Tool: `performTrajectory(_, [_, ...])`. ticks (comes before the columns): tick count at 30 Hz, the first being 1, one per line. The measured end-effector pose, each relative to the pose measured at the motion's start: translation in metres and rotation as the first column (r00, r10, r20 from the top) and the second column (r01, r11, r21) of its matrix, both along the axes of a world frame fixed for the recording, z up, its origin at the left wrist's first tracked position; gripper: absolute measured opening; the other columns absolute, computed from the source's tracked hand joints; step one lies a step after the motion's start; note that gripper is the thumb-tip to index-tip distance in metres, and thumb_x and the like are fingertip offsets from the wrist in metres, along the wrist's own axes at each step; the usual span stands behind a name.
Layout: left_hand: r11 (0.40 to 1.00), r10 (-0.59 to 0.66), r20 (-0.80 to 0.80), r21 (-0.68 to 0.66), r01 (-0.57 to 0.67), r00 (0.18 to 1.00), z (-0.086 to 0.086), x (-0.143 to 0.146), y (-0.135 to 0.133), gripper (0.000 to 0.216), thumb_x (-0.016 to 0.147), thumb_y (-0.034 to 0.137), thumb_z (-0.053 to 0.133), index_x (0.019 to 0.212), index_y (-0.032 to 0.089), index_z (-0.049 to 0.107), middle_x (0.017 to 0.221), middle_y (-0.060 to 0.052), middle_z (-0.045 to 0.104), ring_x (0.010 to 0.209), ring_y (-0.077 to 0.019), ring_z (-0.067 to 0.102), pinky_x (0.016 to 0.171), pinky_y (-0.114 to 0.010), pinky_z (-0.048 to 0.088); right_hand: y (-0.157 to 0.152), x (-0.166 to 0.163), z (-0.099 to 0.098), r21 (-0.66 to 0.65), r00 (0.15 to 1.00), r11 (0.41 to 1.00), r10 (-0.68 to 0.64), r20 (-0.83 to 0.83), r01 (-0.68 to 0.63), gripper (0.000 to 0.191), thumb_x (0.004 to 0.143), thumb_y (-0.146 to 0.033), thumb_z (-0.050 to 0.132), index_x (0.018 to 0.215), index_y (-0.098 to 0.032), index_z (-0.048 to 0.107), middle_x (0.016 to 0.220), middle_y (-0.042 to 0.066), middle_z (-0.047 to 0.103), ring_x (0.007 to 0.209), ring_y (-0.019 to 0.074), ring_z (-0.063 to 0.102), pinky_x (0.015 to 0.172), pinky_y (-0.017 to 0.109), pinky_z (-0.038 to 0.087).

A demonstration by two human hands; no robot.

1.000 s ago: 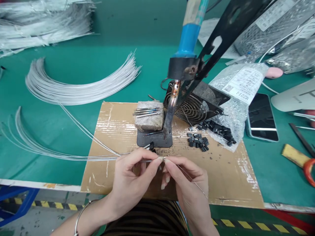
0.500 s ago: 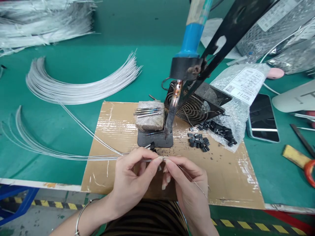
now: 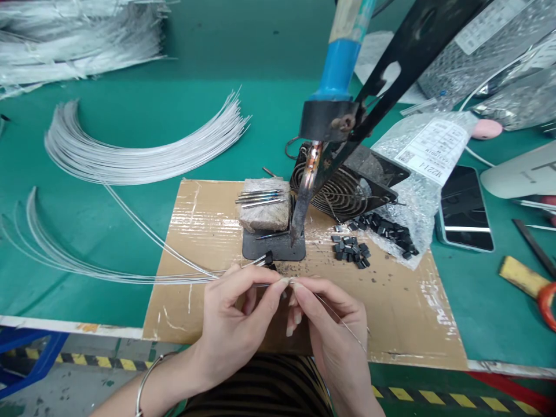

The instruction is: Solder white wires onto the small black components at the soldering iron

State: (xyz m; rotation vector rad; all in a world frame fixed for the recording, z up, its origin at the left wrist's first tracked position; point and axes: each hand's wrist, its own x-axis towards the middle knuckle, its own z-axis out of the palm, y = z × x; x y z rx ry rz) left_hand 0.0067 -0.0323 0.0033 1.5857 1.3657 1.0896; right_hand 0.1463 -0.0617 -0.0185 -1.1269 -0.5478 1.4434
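My left hand (image 3: pixel 237 315) and my right hand (image 3: pixel 330 324) meet fingertip to fingertip over the front of a cardboard sheet (image 3: pixel 403 313). Both pinch thin silvery wire (image 3: pixel 174 278): the left holds strands that run off to the left, the right holds one strand (image 3: pixel 343 321) trailing down to the right. Just beyond the fingers stands a fixed soldering iron (image 3: pixel 306 191) with a blue handle, tip down on a dark metal plate (image 3: pixel 273 246). Several small black parts (image 3: pixel 350 249) lie to its right.
Curved bundles of white wire (image 3: pixel 130 153) lie on the green mat at left. A small fan (image 3: pixel 343 188), a bubble-wrap bag (image 3: pixel 419 168), a phone (image 3: pixel 463 208) and a yellow-handled tool (image 3: pixel 525 281) sit at right. The table's front edge runs just below my hands.
Almost nothing has moved. My fingers shifted slightly on the wire, staying pinched together at the same spot.
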Motion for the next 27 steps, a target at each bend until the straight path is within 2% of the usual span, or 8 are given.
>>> performTrajectory(9, [0.995, -0.019, -0.051, 0.098, 0.024, 0.999, 0.001, 0.001, 0.003, 0.015, 0.090, 0.006, 0.074, 0.086, 0.021, 0.074, 0.065, 0.007, 0.072, 0.046, -0.0058, 0.048, 0.051, -0.022, 0.042, 0.002, 0.003, 0.001, -0.007, 0.998, 1.000, 0.022, -0.053, -0.023, 0.008, 0.091, -0.031, 0.084, 0.087, -0.025, 0.087, 0.067, -0.003, 0.073, 0.050, 0.0057, 0.064, 0.052, 0.013, 0.056])
performTrajectory(18, [0.992, -0.044, -0.042, 0.119, 0.049, 0.998, 0.000, 0.003, 0.003, 0.014, 0.090, 0.005, 0.074, 0.087, 0.019, 0.074, 0.068, 0.005, 0.075, 0.049, -0.0070, 0.054, 0.053, -0.021, 0.045, 0.003, 0.007, 0.005, -0.074, 0.996, 0.997, 0.016, -0.093, -0.023, 0.015, 0.088, -0.034, 0.086, 0.080, -0.021, 0.085, 0.061, -0.002, 0.067, 0.046, 0.0080, 0.060, 0.045, 0.016, 0.053])
performTrajectory(27, [0.992, -0.086, -0.084, 0.089, 0.093, 0.993, 0.006, 0.002, 0.005, 0.016, 0.091, 0.006, 0.073, 0.080, 0.018, 0.072, 0.056, 0.008, 0.061, 0.044, -0.0060, 0.040, 0.054, -0.024, 0.042, 0.015, 0.027, 0.011, -0.133, 0.974, 0.966, 0.210, -0.082, -0.220, 0.021, 0.083, -0.034, 0.089, 0.070, -0.019, 0.082, 0.058, 0.000, 0.067, 0.044, 0.0098, 0.061, 0.045, 0.018, 0.052])
